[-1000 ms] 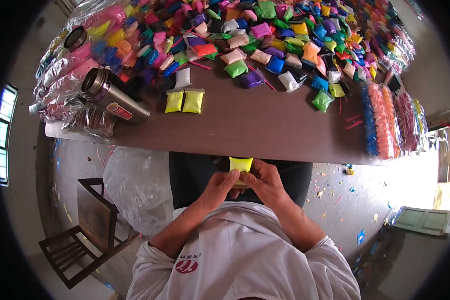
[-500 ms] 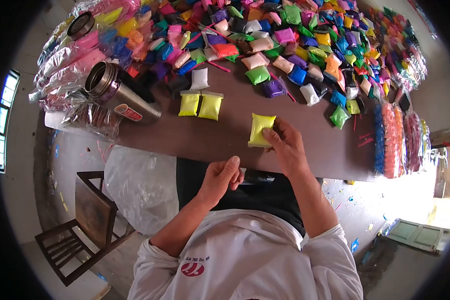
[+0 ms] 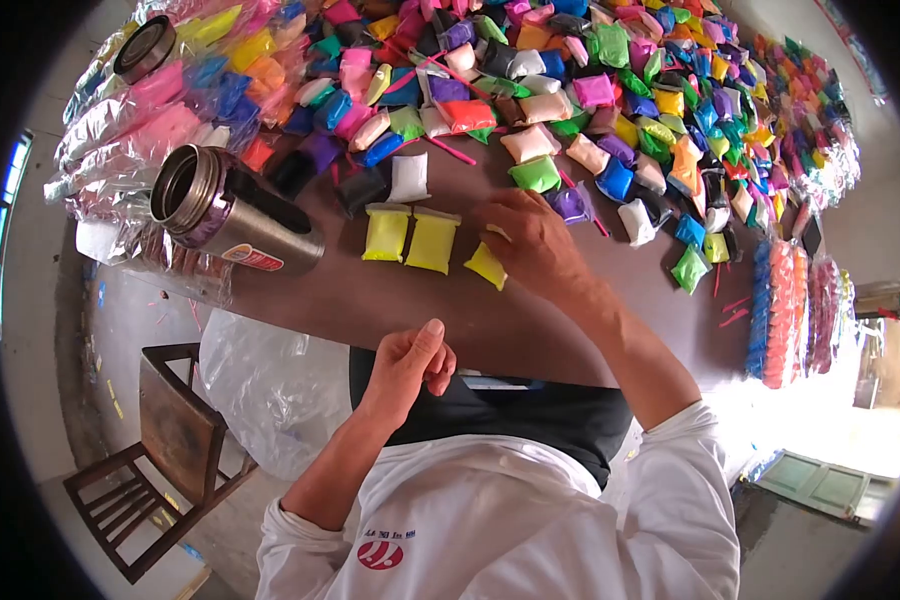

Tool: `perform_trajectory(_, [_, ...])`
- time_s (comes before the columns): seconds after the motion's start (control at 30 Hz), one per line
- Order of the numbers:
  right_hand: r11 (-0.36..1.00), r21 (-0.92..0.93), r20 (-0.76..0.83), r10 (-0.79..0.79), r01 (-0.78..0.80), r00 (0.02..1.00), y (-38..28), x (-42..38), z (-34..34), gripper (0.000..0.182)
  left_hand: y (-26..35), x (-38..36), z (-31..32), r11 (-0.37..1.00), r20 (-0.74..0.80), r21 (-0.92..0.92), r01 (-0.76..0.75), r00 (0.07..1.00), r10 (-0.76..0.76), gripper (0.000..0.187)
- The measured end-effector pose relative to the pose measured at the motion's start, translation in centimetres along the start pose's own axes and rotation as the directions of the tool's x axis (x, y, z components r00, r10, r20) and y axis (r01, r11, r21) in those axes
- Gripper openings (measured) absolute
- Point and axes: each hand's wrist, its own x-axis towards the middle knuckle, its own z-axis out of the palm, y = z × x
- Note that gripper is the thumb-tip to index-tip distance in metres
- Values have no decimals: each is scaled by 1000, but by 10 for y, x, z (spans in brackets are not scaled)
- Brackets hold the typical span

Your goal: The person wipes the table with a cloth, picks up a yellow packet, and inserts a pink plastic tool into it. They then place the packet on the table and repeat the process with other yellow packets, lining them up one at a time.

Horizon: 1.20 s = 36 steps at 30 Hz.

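My right hand (image 3: 538, 242) is over the table, its fingers on a small yellow packet (image 3: 486, 267) that is partly hidden beneath them. Just to its left, two more yellow packets (image 3: 430, 242) lie side by side, with a white packet (image 3: 409, 178) behind them. A green packet (image 3: 536, 174) and a purple packet (image 3: 572, 205) lie close to the right hand. My left hand (image 3: 410, 368) hovers at the table's near edge, fingers curled and thumb up, with nothing visible in it.
A big pile of colourful packets (image 3: 590, 90) covers the back of the brown table (image 3: 360, 305). At left stand an uncapped steel flask (image 3: 245, 215), its lid (image 3: 145, 50) and clear bags of packets. Packed rows (image 3: 782, 310) stand at right. A wooden chair (image 3: 175, 430) is at lower left.
My right hand has carried the yellow packet forward and left, beside the other two yellow packets. My left hand has shifted slightly left and stays curled. The view has tilted a little.
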Motion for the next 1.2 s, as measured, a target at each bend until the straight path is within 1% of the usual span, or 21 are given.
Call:
perform_trajectory(0.1, [993, 75, -233, 109, -94, 966, -11, -6, 1, 15, 4, 0, -4, 999, -6, -27, 19, 1000, -19, 51])
perform_trajectory(0.2, [952, 122, -302, 304, -280, 903, -13, -36, -6, 15, 2, 2, -9, 997, 18, -69, 35, 999, -34, 51])
perform_trajectory(0.23, [935, 139, -278, 354, -327, 893, -14, -46, -9, 15, 3, 3, -9, 997, 29, -68, 36, 999, -35, 50])
perform_trajectory(0.33, [935, 119, -216, 354, -335, 910, -16, -68, -9, 20, 7, 5, -6, 997, 41, -51, 60, 998, -58, 50])
perform_trajectory(0.43, [971, 14, -123, 238, -238, 963, -24, -66, -7, 28, 11, 8, -2, 995, 49, -22, 94, 994, -93, 49])
perform_trajectory(0.57, [981, -12, -89, 193, -194, 977, -27, -52, 6, 36, 14, 9, -3, 992, 51, -17, 126, 991, -125, 48])
perform_trajectory(0.67, [983, 13, -66, 185, -185, 981, -29, -45, 7, 35, 15, 8, -3, 989, 31, -41, 145, 989, -144, 46])
perform_trajectory(0.77, [978, 45, -47, 206, -204, 977, -27, -43, 5, 36, 17, 10, -3, 988, 51, -29, 151, 988, -149, 47])
perform_trajectory(0.87, [983, 41, -90, 180, -177, 980, -20, -44, 10, 28, 21, 12, 0, 980, 38, -55, 192, 981, -190, 43])
perform_trajectory(0.9, [991, 30, -101, 134, -132, 986, -17, -46, 15, 28, 23, 12, 0, 977, 7, -55, 208, 978, -208, 43])
perform_trajectory(0.97, [996, -40, -130, 69, -74, 989, -10, -51, 23, 27, 21, 12, 1, 967, -4, -46, 252, 968, -252, 42])
perform_trajectory(1.0, [991, -134, -97, -44, 31, 994, -8, -49, 19, 27, 20, 13, 0, 969, 6, -45, 245, 970, -245, 42])
perform_trajectory(1.03, [995, -81, -119, 54, -63, 991, -13, -51, 20, 29, 19, 12, 1, 971, -3, -46, 234, 972, -234, 42])
perform_trajectory(1.13, [989, 53, -72, 139, -136, 988, -17, -49, 12, 22, 14, 10, 7, 986, -50, -42, 158, 986, -160, 41])
perform_trajectory(1.2, [984, 128, -245, 149, -120, 958, -16, -51, 12, 20, 11, 7, 9, 996, -86, -24, 91, 992, -93, 42])
